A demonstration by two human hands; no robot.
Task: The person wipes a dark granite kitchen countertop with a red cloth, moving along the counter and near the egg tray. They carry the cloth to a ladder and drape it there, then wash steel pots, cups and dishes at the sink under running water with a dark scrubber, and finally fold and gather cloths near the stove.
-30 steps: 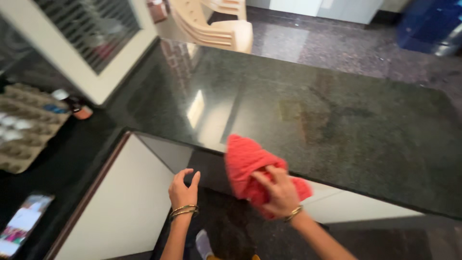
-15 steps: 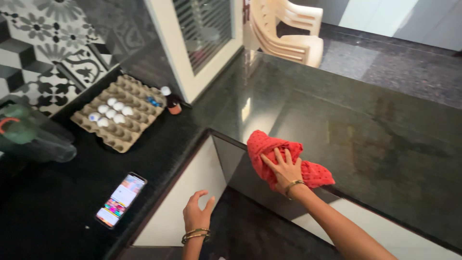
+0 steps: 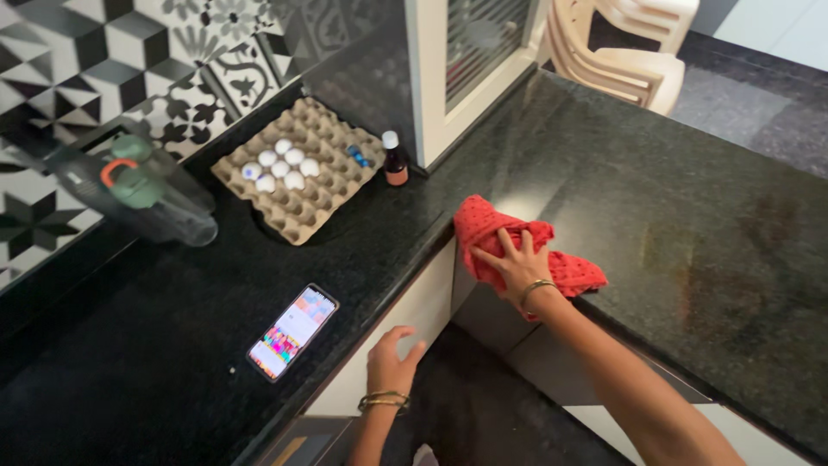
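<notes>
Your right hand (image 3: 516, 269) presses the crumpled red knitted cloth (image 3: 500, 237) on the black granite table (image 3: 673, 216) edge, fingers spread; left hand (image 3: 390, 367) open, empty.

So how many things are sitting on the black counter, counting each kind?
Red cloth: 1
Phone: 1
Egg tray: 1
White eggs in the tray: 7
Small brown bottle: 1
Green-lidded water bottle: 1
Total: 12
</notes>
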